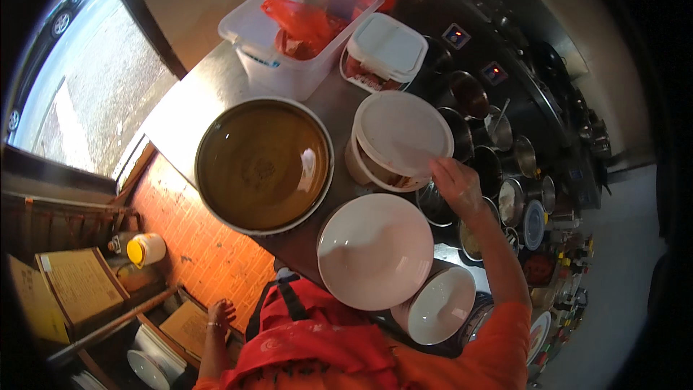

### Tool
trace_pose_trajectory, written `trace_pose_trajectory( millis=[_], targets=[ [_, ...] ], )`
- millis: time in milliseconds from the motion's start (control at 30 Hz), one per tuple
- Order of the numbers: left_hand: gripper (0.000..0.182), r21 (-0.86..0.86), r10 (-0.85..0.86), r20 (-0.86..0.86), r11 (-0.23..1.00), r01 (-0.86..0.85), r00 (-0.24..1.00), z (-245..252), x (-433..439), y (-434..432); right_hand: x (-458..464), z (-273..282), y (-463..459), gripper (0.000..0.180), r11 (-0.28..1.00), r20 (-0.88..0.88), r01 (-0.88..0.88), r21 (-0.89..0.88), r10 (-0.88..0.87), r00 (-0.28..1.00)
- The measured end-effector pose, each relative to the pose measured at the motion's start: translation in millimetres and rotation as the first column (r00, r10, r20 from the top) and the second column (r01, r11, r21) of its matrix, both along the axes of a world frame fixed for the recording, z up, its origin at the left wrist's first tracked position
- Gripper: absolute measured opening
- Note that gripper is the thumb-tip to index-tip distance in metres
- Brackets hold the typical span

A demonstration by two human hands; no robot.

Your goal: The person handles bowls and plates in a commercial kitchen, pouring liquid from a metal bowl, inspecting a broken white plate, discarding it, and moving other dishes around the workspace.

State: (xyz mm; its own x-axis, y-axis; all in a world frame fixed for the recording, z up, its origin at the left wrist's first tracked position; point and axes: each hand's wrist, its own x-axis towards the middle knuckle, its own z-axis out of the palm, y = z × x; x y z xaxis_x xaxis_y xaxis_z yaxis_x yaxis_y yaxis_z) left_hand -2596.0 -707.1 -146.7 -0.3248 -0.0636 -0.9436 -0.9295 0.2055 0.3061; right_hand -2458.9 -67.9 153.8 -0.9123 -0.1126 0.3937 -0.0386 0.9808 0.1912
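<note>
My right hand (456, 185) grips the near right edge of a white round plastic lid (403, 130). The lid sits askew over a white plastic tub (354, 165), and reddish-brown contents show through the gap on the near side. Down at my left side, my left hand (221, 312) holds nothing, its fingers loosely apart. Left of the tub stands a large round pot (327, 143) filled with brownish, clear liquid (260, 165). A big white bowl (375, 249) is just nearer to me than the tub, with a smaller white bowl (444, 306) beside it.
At the counter's far end are a clear plastic bin (254, 32) with a red plastic bag (300, 19) and a white-lidded tub (389, 46). Several metal pots (470, 95) line the right. Cardboard boxes (81, 284) and a yellow-capped jar (149, 249) stand low at left.
</note>
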Motion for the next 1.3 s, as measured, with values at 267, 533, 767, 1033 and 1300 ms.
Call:
trace_pose_trajectory(
  millis=[267,533,767,1033,1300],
  targets=[
    [0.034,-0.023,-0.031,-0.089,0.999,0.029,0.995,-4.1,9.6,-3.1,11.2,-15.3,-26.5,0.034,0.996,0.242,0.059,-0.070,-0.040,0.970],
    [0.039,0.058,-0.020,-0.038,0.998,0.022,0.999,-40.4,23.8,-51.2,10.5,-16.9,-46.8,0.027,0.970,0.276,0.243,-0.014,-0.229,0.933],
    [0.034,0.095,0.036,-0.051,0.995,-0.031,0.998,-65.0,3.2,-140.7,1.1,-19.9,-63.1,0.015,0.923,0.354,0.363,0.130,-0.385,0.852],
    [0.021,-0.062,0.151,-0.029,0.986,-0.152,0.988,-66.4,26.4,-250.2,12.6,-31.7,-48.6,0.020,0.919,0.343,0.364,0.154,-0.395,0.852],
    [0.010,0.312,0.256,-0.039,0.921,-0.232,0.966,-95.2,46.2,-207.8,21.4,12.1,-123.5,0.020,0.840,-0.049,0.494,-0.224,-0.516,0.855]
  ],
)
